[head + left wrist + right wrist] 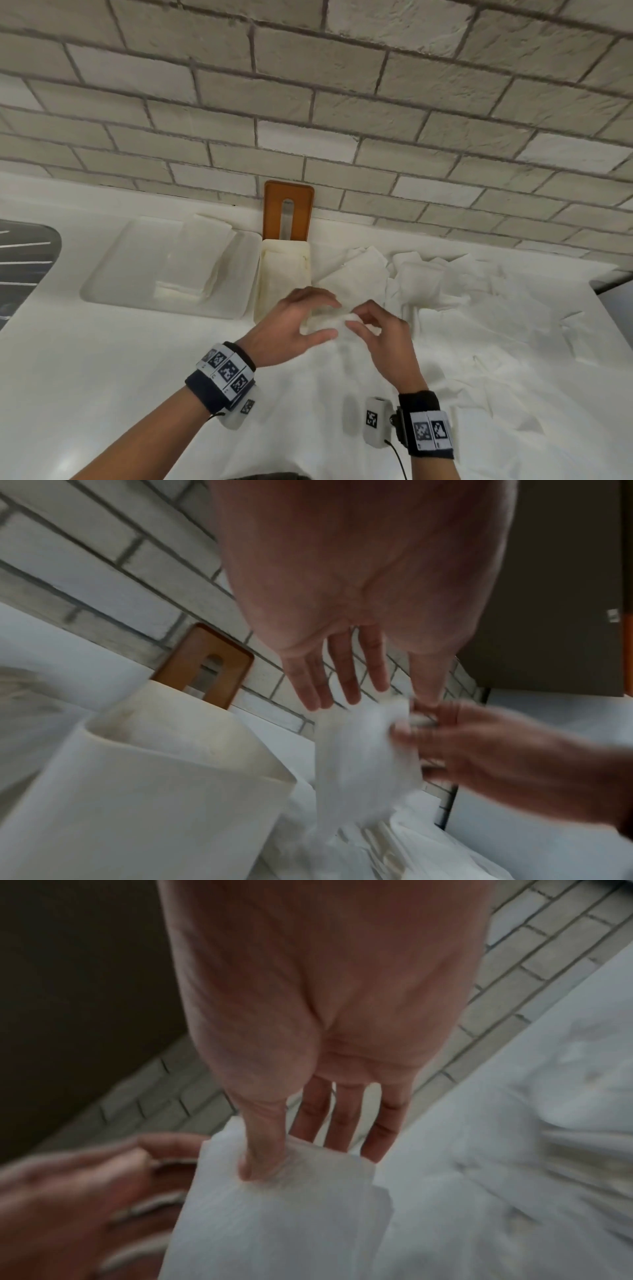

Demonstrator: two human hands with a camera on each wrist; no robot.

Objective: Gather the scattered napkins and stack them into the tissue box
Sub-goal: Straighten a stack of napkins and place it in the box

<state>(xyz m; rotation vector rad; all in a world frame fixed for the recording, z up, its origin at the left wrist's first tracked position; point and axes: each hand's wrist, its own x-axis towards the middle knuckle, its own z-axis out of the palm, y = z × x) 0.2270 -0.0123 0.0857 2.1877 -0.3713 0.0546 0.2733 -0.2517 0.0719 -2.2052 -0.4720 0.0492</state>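
Blurred: napkin (337, 317), white, soft-edged, at frame centre above the worktop (102, 359).
Right hand (383, 339): grip pinches the napkin.
Left hand (294, 325): fingers spread, touching it.
Tissue box (263, 294): just left.

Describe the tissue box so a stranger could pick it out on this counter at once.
Start at the brick wall and find the brown wooden lid leaning upright against it. Directly in front of that lid stands the tissue box, a narrow, deep, cream container with an open top. Unlike the wide shallow tray on its left, it is tall-walled and slim.
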